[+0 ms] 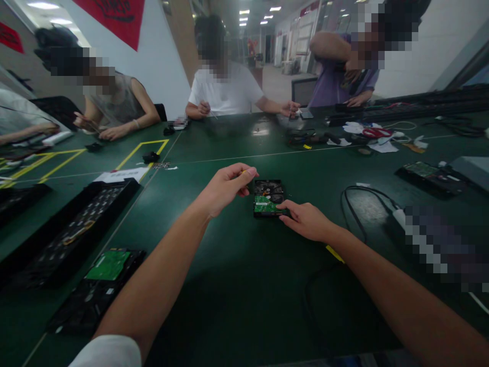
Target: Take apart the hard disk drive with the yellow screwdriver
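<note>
In front of me on the green table lies a hard drive point(268, 187), its green circuit board facing up. My right hand point(307, 220) grips its near right corner, with the index finger on the board and the thumb at the edge. Just left of the drive, my left hand point(231, 187) is raised in a pinch. A small yellowish bit shows at its fingertips, too small to name. Beside my left forearm rests another hard drive point(109, 265) with a green board.
A long black tray point(126, 192) of small metal parts stands on the left. Another drive point(431, 176), a black cable point(347, 196) and a white power strip point(410, 232) lie to the right. Several people sit across the table point(237, 285), near loose wires and scraps.
</note>
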The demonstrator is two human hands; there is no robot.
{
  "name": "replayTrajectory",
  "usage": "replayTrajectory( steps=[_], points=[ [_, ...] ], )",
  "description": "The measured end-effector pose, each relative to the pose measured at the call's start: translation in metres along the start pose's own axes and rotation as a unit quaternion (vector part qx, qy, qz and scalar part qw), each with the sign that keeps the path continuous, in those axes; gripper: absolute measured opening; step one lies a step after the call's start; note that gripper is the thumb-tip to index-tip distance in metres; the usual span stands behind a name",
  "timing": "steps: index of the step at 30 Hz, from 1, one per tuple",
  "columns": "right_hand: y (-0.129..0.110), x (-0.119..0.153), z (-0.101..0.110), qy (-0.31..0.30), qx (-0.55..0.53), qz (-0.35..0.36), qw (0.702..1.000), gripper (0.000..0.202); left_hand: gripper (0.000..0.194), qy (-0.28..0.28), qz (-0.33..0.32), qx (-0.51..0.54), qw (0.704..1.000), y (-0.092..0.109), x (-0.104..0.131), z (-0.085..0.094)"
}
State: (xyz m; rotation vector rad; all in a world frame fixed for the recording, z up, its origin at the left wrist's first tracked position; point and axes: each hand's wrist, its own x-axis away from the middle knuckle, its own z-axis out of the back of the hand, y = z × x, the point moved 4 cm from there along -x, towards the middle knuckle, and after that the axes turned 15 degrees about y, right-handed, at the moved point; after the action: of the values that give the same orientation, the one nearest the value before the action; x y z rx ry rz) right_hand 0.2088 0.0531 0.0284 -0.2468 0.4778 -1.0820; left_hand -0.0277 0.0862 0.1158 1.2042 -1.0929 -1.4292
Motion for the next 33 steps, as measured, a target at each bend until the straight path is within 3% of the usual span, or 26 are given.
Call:
replayTrajectory(
  steps=[7, 20, 33],
  points=[
    [-0.0018, 0.0000, 0.0013, -0.004, 0.005, -0.004, 1.000, 0.039, 0.028, -0.022, 0.057, 0.061, 0.996, 0.0030, 0.0041, -0.0036],
    [-0.0016, 0.0002, 0.0006, 0.003, 0.010, 0.004, 1.000, 0.038, 0.028, -0.049, 0.084, 0.083, 0.992, 0.0054, 0.0059, -0.0033],
    [-0.0022, -0.0001, 0.0019, 0.001, 0.007, 0.003, 1.000, 0.038, 0.030, -0.043, 0.039, 0.023, 0.998, 0.0038, 0.0038, -0.0034]
  ],
)
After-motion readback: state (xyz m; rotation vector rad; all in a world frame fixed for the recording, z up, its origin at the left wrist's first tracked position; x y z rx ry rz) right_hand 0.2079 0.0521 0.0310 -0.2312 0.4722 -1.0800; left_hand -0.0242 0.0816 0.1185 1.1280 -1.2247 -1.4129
